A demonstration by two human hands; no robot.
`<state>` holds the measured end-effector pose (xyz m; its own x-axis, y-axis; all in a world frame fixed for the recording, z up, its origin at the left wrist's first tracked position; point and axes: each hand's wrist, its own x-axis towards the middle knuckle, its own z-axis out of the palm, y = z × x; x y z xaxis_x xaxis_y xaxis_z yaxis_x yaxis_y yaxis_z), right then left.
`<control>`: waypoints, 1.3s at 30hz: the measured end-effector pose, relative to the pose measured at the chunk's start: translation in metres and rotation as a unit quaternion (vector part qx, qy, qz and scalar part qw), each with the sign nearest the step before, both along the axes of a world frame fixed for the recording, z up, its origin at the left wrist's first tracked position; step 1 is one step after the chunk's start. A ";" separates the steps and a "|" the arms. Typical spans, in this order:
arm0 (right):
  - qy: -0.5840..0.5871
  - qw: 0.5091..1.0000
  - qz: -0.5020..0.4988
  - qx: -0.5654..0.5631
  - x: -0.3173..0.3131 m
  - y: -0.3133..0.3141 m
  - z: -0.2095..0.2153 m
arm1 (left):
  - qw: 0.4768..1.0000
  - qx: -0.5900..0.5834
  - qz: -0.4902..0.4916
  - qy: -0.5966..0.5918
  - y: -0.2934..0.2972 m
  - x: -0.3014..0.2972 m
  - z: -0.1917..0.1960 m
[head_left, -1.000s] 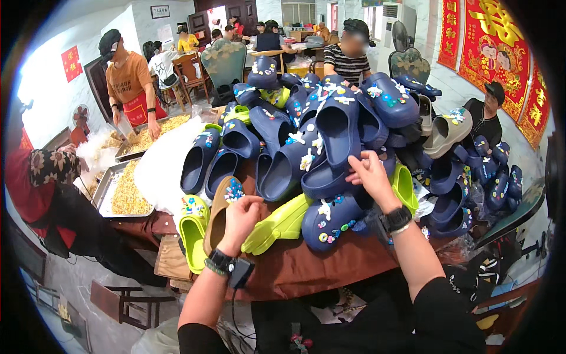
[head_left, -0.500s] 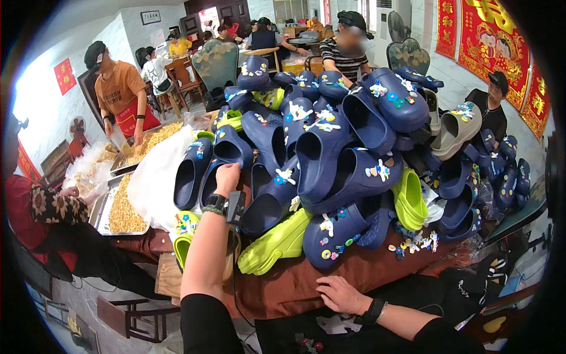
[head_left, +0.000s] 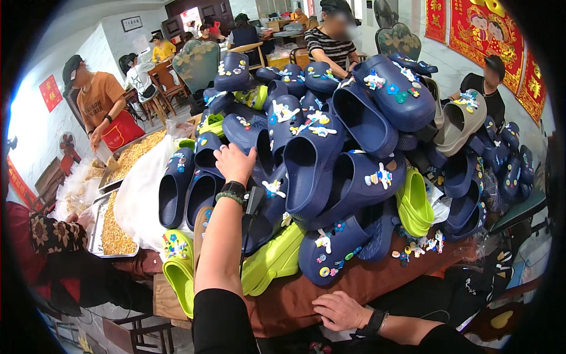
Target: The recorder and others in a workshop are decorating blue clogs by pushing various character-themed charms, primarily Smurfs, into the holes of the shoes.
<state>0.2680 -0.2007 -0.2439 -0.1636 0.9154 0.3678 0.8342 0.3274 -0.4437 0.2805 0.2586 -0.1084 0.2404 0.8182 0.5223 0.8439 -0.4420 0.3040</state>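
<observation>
A navy clog (head_left: 203, 154) in the left part of the heap is touched by the left hand (head_left: 234, 164), fingers curled over it. The right hand (head_left: 342, 311) is rested, fingers loosely spread, at the near edge of the surface (head_left: 365, 283). Lime-green clogs (head_left: 268, 262) lie between.

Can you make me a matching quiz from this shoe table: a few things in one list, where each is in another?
Things:
1. left hand
2. right hand
3. loose shoe charms
4. tray of yellow pieces

Places:
A. at the table's near edge
B. on the tabletop right of the pile
C. on the navy clogs
D. far left, beside the white bag

Pairs: 1-C, 2-A, 3-B, 4-D
</observation>
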 end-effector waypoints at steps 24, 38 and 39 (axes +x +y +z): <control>-0.028 0.999 0.011 0.014 -0.004 -0.005 -0.001 | 0.977 0.086 -0.039 -0.192 0.052 -0.060 0.031; 0.006 1.000 0.000 0.026 0.002 -0.009 0.007 | 0.860 -0.298 -0.237 -0.339 -0.189 -0.273 0.003; 0.012 1.000 0.004 0.029 0.004 -0.007 0.007 | 0.838 -0.337 -0.240 -0.355 -0.209 -0.280 -0.003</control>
<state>0.2716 -0.2080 -0.2371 -0.1615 0.8914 0.4234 0.8208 0.3596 -0.4439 0.0003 0.0493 -0.1113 0.4504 0.8832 0.1307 0.1187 -0.2043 0.9717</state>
